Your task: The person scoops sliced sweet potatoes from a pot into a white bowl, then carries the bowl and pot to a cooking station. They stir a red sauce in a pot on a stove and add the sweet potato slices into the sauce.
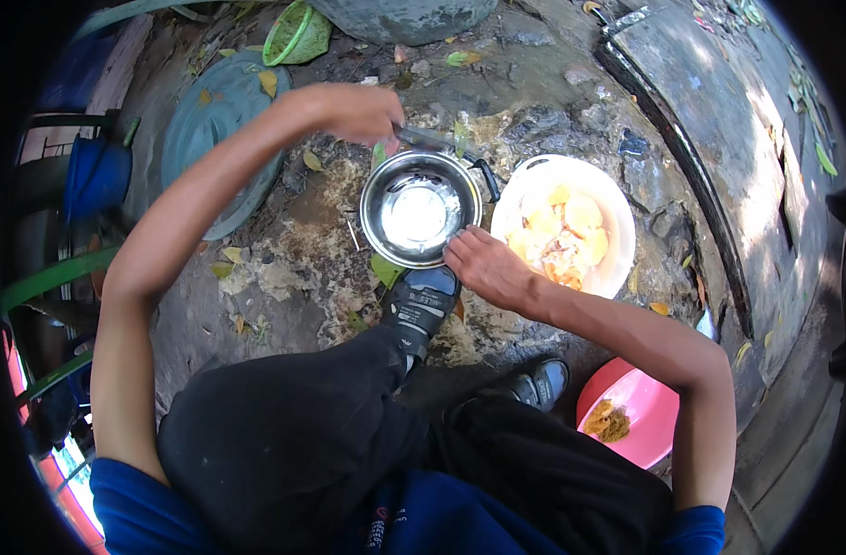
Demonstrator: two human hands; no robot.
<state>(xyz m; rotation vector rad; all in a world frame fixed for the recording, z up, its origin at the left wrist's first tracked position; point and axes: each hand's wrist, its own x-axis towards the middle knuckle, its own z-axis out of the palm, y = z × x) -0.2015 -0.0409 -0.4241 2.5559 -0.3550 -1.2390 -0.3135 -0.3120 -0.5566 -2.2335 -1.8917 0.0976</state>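
Observation:
A shiny stainless steel pot [417, 208] sits on the rough ground in front of my feet, and its bright inside faces up. The fingers of my right hand [489, 267] grip its near right rim. Past the far rim, my left hand [364, 118] is closed around one end of a narrow dark tool [426, 139], perhaps a knife; blur hides its exact kind. A black handle [489, 180] juts out on the pot's right side. Right of the pot stands a white plastic basin [622, 208] with pale orange pieces [582, 222] in cloudy liquid, partly washed out by glare.
A pink basin [652, 416] with a yellow-brown clump [607, 420] stands at the lower right. A grey-green round lid [208, 139] lies on the left, near a green plastic basket [298, 35]. A dark beam [679, 139] edges the right side. My sandalled foot [423, 305] almost meets the pot.

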